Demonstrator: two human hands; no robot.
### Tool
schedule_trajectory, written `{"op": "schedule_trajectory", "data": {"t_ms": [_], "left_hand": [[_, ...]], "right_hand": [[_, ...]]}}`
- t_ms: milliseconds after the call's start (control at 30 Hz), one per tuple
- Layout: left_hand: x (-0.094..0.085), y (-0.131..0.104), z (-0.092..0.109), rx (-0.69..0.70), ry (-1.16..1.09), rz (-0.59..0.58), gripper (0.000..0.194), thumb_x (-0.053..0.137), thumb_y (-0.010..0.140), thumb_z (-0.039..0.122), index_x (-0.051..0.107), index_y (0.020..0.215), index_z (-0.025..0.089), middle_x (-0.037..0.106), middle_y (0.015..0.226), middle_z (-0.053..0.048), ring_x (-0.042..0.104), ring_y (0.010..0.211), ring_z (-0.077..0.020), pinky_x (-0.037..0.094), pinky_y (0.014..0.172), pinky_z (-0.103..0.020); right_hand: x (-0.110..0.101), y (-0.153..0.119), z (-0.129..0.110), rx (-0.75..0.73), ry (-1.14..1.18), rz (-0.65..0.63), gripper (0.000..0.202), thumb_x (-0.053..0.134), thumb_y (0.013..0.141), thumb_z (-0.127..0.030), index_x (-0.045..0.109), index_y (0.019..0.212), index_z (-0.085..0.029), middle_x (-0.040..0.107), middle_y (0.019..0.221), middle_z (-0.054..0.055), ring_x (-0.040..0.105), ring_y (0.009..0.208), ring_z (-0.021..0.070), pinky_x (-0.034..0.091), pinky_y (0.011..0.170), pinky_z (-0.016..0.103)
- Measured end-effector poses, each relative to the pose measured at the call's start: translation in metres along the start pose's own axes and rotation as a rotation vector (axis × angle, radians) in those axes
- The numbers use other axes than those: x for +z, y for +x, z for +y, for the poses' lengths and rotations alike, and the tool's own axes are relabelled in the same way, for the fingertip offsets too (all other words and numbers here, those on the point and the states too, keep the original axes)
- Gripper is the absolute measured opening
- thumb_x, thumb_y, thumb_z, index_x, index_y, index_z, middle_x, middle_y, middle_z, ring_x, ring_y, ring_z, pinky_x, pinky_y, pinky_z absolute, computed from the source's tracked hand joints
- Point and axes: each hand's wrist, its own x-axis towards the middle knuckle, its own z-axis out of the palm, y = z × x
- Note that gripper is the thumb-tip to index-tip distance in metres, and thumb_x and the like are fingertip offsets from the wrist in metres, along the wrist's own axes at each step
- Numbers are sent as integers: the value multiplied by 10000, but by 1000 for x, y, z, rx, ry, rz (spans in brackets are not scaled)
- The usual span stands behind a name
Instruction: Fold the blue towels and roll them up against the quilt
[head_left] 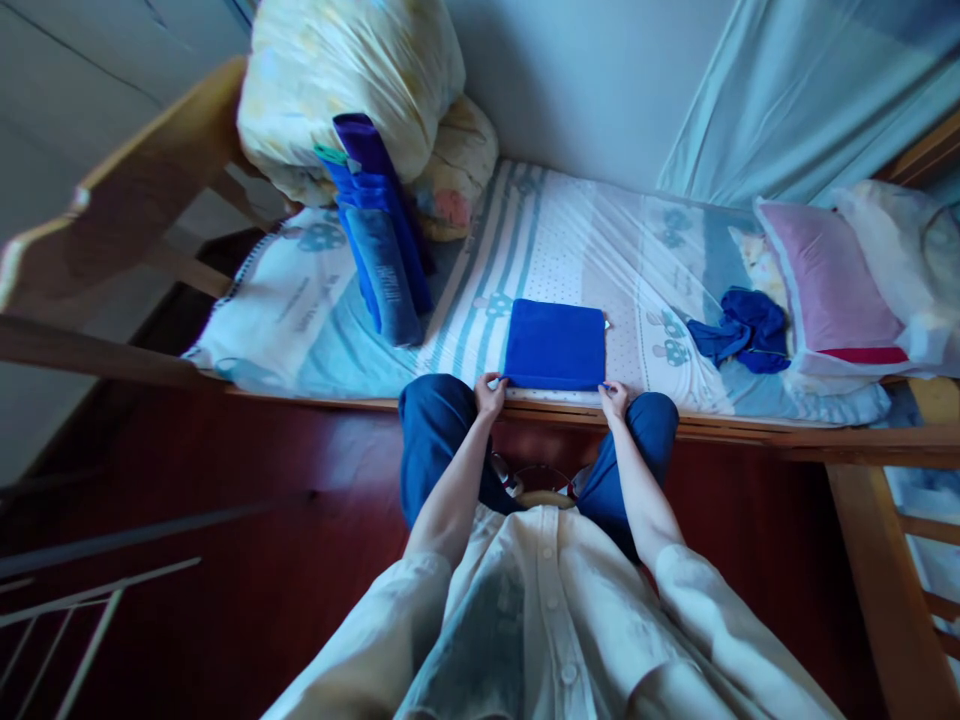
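A folded blue cloth (556, 343) lies flat as a near-square on the bed sheet, close to the bed's front edge. My left hand (490, 393) pinches its near left corner, and my right hand (614, 399) pinches its near right corner. A small white tag sticks out at the cloth's right side. To the left, a stack of folded blue cloths (367, 240) rests on the sheet, with a grey-blue one (384, 275) on its near side. A crumpled dark blue cloth (750, 328) lies to the right.
A bulky yellowish quilt (352, 80) is piled at the bed's left end. At the right end are a pink pillow (840, 280) and pale bedding. A wooden rail (735, 432) runs along the front, and a wooden headboard (127, 180) stands at left. A pale curtain (810, 100) hangs behind.
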Motion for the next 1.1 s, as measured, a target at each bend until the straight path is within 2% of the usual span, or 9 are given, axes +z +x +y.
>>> {"op": "schedule_trajectory", "data": {"t_ms": [133,233,300,500,733,933,1100], "left_hand": [[9,8,0,-11,-38,-30,108,616,807,253,576,893,200,672,923,-54,648,950,-201,518,914,-313],[13,14,0,-66,-57,-61,128,593,840,269,552,942,205,631,829,-16,616,782,-171,514,734,-271],[15,17,0,-84,-45,-80,118,583,860,272,543,953,211,599,767,5,585,708,-162,484,666,-258],[14,23,-4,-60,85,-58,66,609,868,228,556,905,212,611,751,-11,590,721,-175,446,715,-271],[11,14,-10,-85,158,-11,12,577,887,212,570,895,206,563,686,-4,564,679,-187,424,679,-283],[9,14,-17,-95,112,-18,108,647,849,262,603,917,191,636,757,-29,646,788,-209,495,795,-310],[7,17,-21,-133,91,-81,196,713,770,315,630,866,166,681,792,-68,681,854,-237,527,861,-355]], "right_hand": [[10,15,0,-68,34,-40,171,637,831,-228,675,983,-159,736,1077,112,645,1033,221,493,991,325],[17,23,4,-27,8,-76,178,619,867,-254,637,1022,-169,723,1066,105,655,979,201,505,931,290],[20,26,7,6,-35,-70,179,614,887,-270,624,1039,-176,716,1066,103,657,981,199,503,918,279],[25,25,11,-8,-181,-58,155,607,928,-275,644,1046,-182,725,1054,104,659,1012,224,481,954,307],[23,18,15,16,-264,-73,126,633,917,-250,664,1018,-182,734,1015,107,657,974,234,478,933,321],[17,17,18,34,-158,-83,85,658,872,-246,673,910,-172,749,969,110,685,929,231,501,913,322],[13,13,16,22,-79,-140,124,704,816,-280,666,751,-181,742,810,55,680,832,223,513,798,284]]}}
